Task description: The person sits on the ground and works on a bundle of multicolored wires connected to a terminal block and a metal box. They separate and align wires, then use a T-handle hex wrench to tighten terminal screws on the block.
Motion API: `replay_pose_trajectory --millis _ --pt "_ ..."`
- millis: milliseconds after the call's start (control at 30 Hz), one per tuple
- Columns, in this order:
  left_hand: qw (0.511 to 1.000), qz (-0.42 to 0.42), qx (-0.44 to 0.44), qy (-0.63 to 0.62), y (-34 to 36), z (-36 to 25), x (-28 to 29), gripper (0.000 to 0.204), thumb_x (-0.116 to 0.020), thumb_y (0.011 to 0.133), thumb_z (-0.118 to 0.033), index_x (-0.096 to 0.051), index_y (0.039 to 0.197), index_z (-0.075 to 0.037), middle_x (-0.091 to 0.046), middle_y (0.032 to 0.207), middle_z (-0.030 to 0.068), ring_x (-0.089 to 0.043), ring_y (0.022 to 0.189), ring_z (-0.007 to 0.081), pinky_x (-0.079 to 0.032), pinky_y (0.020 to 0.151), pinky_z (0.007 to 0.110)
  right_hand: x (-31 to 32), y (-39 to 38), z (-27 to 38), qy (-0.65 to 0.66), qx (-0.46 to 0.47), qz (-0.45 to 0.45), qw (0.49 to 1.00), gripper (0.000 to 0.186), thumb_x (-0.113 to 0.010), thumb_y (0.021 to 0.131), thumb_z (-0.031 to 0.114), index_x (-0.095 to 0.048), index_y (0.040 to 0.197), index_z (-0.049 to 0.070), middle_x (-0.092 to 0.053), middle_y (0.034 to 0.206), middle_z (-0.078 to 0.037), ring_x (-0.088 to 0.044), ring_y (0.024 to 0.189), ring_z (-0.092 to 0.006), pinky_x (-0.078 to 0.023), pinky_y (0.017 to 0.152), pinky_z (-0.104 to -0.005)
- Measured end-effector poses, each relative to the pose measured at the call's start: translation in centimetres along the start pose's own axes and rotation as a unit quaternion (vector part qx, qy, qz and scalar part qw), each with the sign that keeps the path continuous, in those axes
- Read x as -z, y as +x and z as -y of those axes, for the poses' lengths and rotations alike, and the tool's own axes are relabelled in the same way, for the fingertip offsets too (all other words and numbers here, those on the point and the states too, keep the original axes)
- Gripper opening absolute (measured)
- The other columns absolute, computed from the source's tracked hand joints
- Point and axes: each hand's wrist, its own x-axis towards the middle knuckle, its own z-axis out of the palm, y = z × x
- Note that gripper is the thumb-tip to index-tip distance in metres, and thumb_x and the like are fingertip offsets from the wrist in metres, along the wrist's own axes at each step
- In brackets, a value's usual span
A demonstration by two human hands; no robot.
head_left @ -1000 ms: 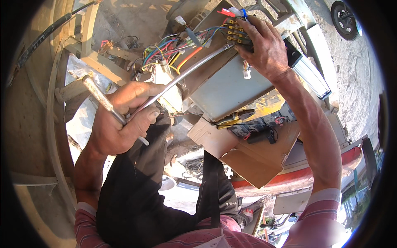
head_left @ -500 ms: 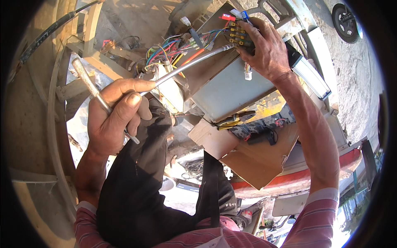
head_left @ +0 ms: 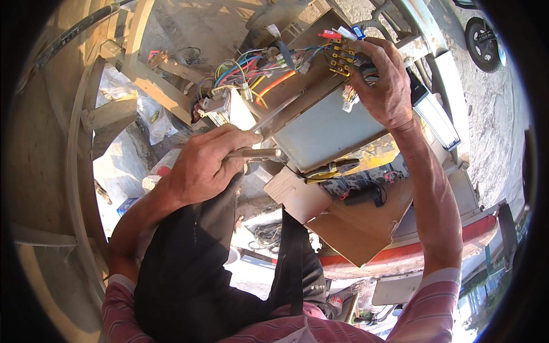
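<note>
My left hand (head_left: pixel 209 163) is closed around a T-handle socket wrench (head_left: pixel 280 110). Its cross-handle sticks out past my fingers, and the long thin shaft slants up toward the wires, its tip apart from the terminal block. Up at the right, my right hand (head_left: pixel 384 80) grips a dark terminal block (head_left: pixel 343 56) with rows of brass-coloured contacts. Red, white and blue wire connectors (head_left: pixel 343 33) sit at the block's far end. A bundle of coloured wires (head_left: pixel 257 68) runs leftward from it. Below my right hand hangs a small white plug (head_left: pixel 347 106).
A flat grey box (head_left: pixel 329 128) lies below the block, beside a finned silver unit (head_left: pixel 436 120). Brown cardboard (head_left: pixel 360 228) and pliers (head_left: pixel 334 167) are nearer me. Wooden framing (head_left: pixel 137 74) stands at left; a wheel (head_left: pixel 481 46) shows at far right.
My left hand has moved right and turned over, drawing the wrench's tip away from the terminal block. My right hand still grips the block, shifted slightly right and down in view.
</note>
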Motion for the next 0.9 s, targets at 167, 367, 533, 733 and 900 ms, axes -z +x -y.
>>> replay_pose_trajectory --millis 167,367,533,733,900 --pt "0.984 0.129 -0.078 0.099 -0.7 2.0 -0.6 0.034 -0.077 0.081 -0.005 -0.07 0.114 -0.007 -0.067 0.098 0.0112 -0.07 0.091 0.0349 -0.055 0.079 0.046 1.5 -1.2 1.5 0.128 -0.052 -0.005 0.99 0.034 -0.074 0.083 -0.002 -0.069 0.115 0.009 -0.07 0.109 -0.01 -0.068 0.103 -0.0315 -0.054 0.091 -0.0414" --pt "0.939 0.306 0.004 0.153 -2.5 5.0 -1.7 0.032 -0.081 0.08 -0.021 -0.067 0.104 -0.006 -0.064 0.109 0.0152 -0.067 0.105 0.0364 -0.052 0.09 0.05 3.4 -3.7 1.8 0.026 0.115 0.053 0.992 0.034 -0.075 0.072 -0.006 -0.068 0.102 0.009 -0.069 0.114 -0.01 -0.066 0.115 -0.0335 -0.05 0.099 -0.0489" --pt "0.928 0.324 0.007 0.183 -2.6 8.0 -3.0 0.033 -0.081 0.08 -0.021 -0.069 0.108 -0.009 -0.065 0.111 0.0132 -0.066 0.111 0.0347 -0.051 0.09 0.05 3.3 -5.9 2.6 0.015 0.083 0.056 0.995 0.034 -0.075 0.071 -0.005 -0.069 0.101 0.009 -0.07 0.119 -0.009 -0.063 0.126 -0.0338 -0.05 0.104 -0.0508" --pt "0.927 0.321 0.035 0.189 -2.1 7.8 -3.7 0.043 -0.081 0.083 -0.024 -0.07 0.123 -0.009 -0.066 0.118 0.0133 -0.065 0.116 0.034 -0.052 0.096 0.05 5.4 -4.7 3.3 0.003 0.027 0.014 1.0 0.033 -0.076 0.077 -0.002 -0.071 0.108 0.009 -0.071 0.118 -0.009 -0.067 0.116 -0.0323 -0.054 0.097 -0.0464" --pt "0.919 0.338 0.09 0.18 -1.6 7.0 -3.8 0.053 -0.082 0.084 -0.026 -0.066 0.132 -0.011 -0.065 0.126 0.0159 -0.063 0.121 0.0336 -0.05 0.103 0.049 6.5 1.0 0.3 -0.196 -0.053 0.082 0.976 0.048 -0.079 0.089 0.028 -0.07 0.133 0.011 -0.071 0.127 -0.015 -0.063 0.124 -0.0284 -0.047 0.112 -0.0438"
